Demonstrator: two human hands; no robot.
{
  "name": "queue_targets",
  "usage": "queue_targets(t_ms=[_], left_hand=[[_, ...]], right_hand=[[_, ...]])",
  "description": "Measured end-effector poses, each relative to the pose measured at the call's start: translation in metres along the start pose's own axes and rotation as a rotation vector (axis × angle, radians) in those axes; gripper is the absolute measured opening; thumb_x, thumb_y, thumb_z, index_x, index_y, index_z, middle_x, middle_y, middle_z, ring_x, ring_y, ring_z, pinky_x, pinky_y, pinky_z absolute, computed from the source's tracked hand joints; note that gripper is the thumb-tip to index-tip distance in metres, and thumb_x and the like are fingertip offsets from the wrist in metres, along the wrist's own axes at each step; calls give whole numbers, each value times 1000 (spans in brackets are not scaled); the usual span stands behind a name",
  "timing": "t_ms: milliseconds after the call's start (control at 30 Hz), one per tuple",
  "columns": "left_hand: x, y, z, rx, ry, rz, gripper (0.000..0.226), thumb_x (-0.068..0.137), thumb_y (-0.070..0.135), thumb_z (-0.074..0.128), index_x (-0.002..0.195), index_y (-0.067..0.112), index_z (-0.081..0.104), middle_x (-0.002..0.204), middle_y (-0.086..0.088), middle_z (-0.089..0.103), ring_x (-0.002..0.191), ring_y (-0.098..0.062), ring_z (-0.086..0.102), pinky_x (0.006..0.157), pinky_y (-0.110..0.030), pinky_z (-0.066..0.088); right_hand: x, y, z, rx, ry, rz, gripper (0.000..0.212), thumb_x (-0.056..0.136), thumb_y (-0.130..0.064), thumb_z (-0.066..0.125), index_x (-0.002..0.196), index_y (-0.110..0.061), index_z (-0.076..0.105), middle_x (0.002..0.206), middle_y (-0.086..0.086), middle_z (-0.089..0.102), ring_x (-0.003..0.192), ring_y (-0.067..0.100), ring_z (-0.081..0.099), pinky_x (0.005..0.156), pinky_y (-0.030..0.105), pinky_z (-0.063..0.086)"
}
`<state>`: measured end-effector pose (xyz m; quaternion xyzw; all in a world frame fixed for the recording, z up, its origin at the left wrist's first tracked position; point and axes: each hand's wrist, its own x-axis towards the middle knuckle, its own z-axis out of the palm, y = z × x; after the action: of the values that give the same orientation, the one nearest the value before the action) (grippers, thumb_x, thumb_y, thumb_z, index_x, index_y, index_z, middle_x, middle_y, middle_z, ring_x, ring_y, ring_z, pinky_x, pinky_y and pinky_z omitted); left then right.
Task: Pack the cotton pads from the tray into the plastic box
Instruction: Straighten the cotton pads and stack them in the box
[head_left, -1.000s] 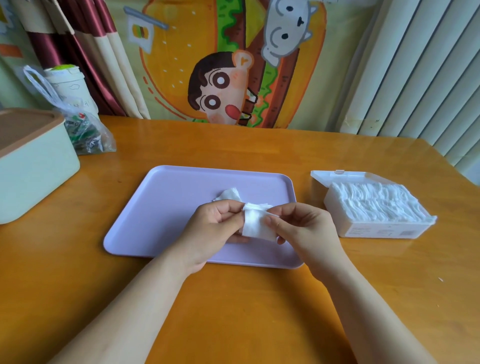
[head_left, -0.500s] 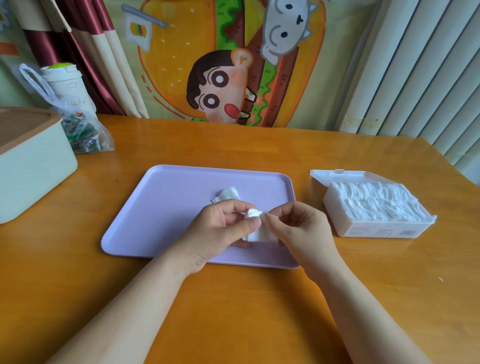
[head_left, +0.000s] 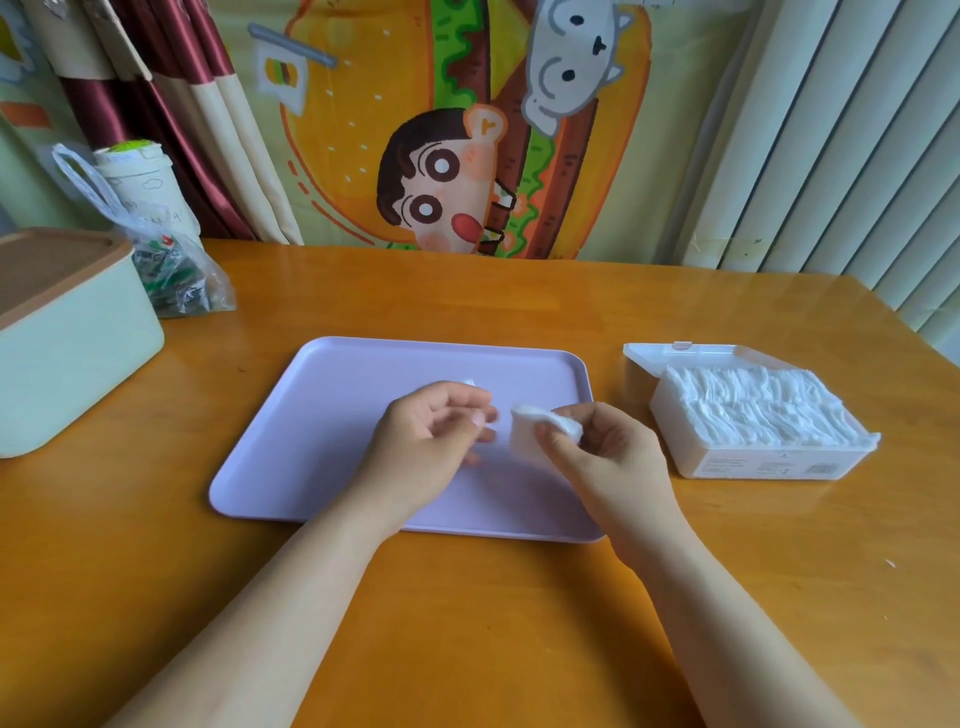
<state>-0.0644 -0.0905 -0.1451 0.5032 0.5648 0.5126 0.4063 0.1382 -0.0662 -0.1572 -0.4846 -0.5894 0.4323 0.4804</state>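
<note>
Head view: right hand (head_left: 608, 457) pinches a soft, bent white cotton pad (head_left: 524, 431) above the smooth lilac rectangular tray (head_left: 363, 405), left hand (head_left: 431, 447) loosely curled and empty beside it, translucent plastic box (head_left: 769, 462) of fluffy stacked pads (head_left: 753, 400) well to the right on the glossy wooden surface (head_left: 467, 623).

We had only one view, worn on the person's head, and it faced forward and down over the wooden table (head_left: 467, 623) from close range. Its wide lens put the left hand (head_left: 431, 441) and right hand (head_left: 608, 457) nearest us above the tray (head_left: 363, 415), and reached back to the cartoon hanging (head_left: 441, 130) and the blinds (head_left: 831, 130) behind the table's far edge.
</note>
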Motion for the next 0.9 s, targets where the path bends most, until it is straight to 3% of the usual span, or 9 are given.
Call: queue_targets(t_ms=[100, 200, 267, 333, 433, 500, 567, 733, 900], left_hand=[[22, -10, -15, 400, 218, 84, 20, 101, 18, 63, 116, 28, 71, 116, 17, 72, 108, -2, 66, 100, -36, 55], [39, -17, -20, 608, 116, -15, 44, 98, 35, 66, 140, 24, 59, 140, 5, 61, 130, -18, 56, 108, -39, 48], [45, -16, -19, 619, 45, -88, 58, 89, 48, 69, 142, 29, 55, 141, 3, 59, 126, -23, 57, 106, -43, 51], [50, -15, -18, 588, -24, -116, 70, 80, 55, 69, 145, 34, 52, 137, 5, 60, 121, -23, 60, 103, -44, 53], [52, -10, -17, 487, -84, -127, 58, 92, 25, 77, 146, 26, 54, 125, 3, 64, 114, -21, 64, 94, -32, 54], [46, -8, -17, 374, -92, -116, 44, 93, 11, 76, 133, 24, 64, 115, 4, 71, 107, -19, 70, 82, -26, 56], [36, -6, -17, 266, -88, -109, 31, 92, 9, 76, 116, 26, 70, 108, 3, 76, 101, -16, 73, 74, -23, 58], [14, -2, -17, 34, -65, -95, 8, 94, 11, 74, 98, 18, 73, 98, -1, 79, 90, -16, 70, 85, -33, 52], [1, 5, -6, -393, -292, -79, 16, 83, 7, 80, 93, 15, 70, 95, -6, 71, 87, -17, 67, 70, -29, 55]], right_hand=[[1, 2, 0, -132, 143, -33, 8, 89, -26, 80, 91, -26, 72, 90, -21, 75, 85, -4, 69, 70, 10, 49], [4, 10, 1, -151, 142, 19, 8, 90, -28, 79, 97, -29, 75, 91, -22, 76, 91, -6, 70, 72, 13, 49], [4, 13, 1, -159, 125, 45, 6, 91, -30, 78, 97, -28, 77, 89, -19, 77, 88, -4, 70, 71, 15, 49], [3, 13, 1, -155, 118, 47, 4, 91, -30, 78, 94, -28, 78, 86, -19, 76, 85, -4, 70, 67, 12, 49], [3, 12, -2, -155, 126, 34, 2, 92, -27, 78, 93, -26, 77, 84, -16, 76, 82, -5, 68, 64, 8, 47], [3, 11, -2, -156, 135, 26, 2, 92, -27, 78, 93, -26, 77, 84, -17, 76, 82, -5, 68, 64, 8, 48], [4, 10, -2, -157, 146, 20, 3, 92, -28, 78, 92, -26, 77, 82, -19, 75, 82, -4, 68, 64, 8, 48], [3, 3, -2, -154, 155, -24, 9, 90, -34, 80, 87, -28, 75, 83, -25, 73, 78, -3, 66, 65, 8, 46], [2, -5, -8, -39, 81, 18, 6, 91, -19, 82, 95, -24, 83, 81, -15, 79, 71, -5, 68, 64, 10, 47]])
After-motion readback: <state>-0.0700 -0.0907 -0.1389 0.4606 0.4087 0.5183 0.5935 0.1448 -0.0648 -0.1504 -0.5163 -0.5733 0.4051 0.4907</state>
